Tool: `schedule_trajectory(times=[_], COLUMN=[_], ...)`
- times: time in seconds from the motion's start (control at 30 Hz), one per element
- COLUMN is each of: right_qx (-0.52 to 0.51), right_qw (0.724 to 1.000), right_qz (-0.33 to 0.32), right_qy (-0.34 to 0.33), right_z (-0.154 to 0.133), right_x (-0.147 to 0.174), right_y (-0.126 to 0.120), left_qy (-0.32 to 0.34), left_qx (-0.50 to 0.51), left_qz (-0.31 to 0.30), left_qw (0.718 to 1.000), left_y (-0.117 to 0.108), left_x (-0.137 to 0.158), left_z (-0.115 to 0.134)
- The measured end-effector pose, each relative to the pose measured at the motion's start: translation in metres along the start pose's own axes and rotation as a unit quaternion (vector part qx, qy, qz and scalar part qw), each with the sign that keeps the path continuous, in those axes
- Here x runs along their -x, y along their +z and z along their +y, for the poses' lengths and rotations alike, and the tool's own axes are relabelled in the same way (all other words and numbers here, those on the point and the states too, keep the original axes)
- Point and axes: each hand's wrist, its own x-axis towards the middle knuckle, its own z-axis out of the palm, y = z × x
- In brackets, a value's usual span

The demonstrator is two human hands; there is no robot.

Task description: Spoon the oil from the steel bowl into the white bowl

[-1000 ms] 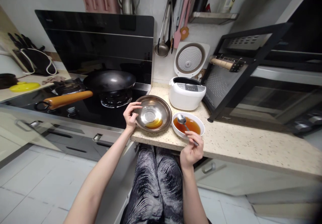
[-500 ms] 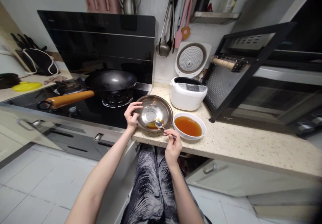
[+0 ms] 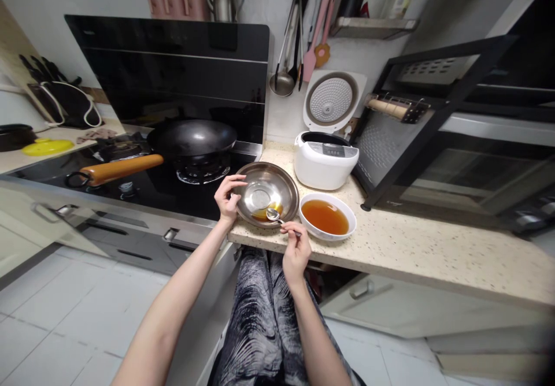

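Observation:
A steel mixing bowl (image 3: 286, 186) sits on the counter's front edge, seemingly tilted toward me. Amber liquid (image 3: 259, 215) pools at its near side. My left hand (image 3: 227, 197) grips the bowl's left rim, thumb and fingers closed round it. Pinched in my right hand (image 3: 296, 250) is a metal spoon (image 3: 273, 214), its head down in the steel bowl at the liquid. Just right of that bowl stands a white bowl (image 3: 352, 219) filled with clear reddish-brown liquid (image 3: 325, 217).
A white rice cooker (image 3: 326, 169) with its lid raised stands behind the bowls. On the stove to the left is a black wok (image 3: 193, 138), its wooden handle (image 3: 124, 169) pointing my way. A black rack (image 3: 368, 186) with an oven borders the right. Utensils (image 3: 299, 33) hang on the wall.
The spoon and my right hand have shifted slightly left within the steel bowl. My left hand keeps its grip on the rim.

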Motion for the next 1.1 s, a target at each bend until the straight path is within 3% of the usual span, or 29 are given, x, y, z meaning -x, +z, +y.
schedule_trajectory(times=[1.1], right_qx=[0.024], right_qw=[1.000], right_qz=[-0.008], right_qy=[0.004], right_z=[0.010], right_x=[0.006], right_y=[-0.002], left_qy=[0.033], left_qx=[0.008], left_qz=[0.007], left_qw=[0.999], left_y=[0.000], left_x=[0.003], left_z=[-0.002])
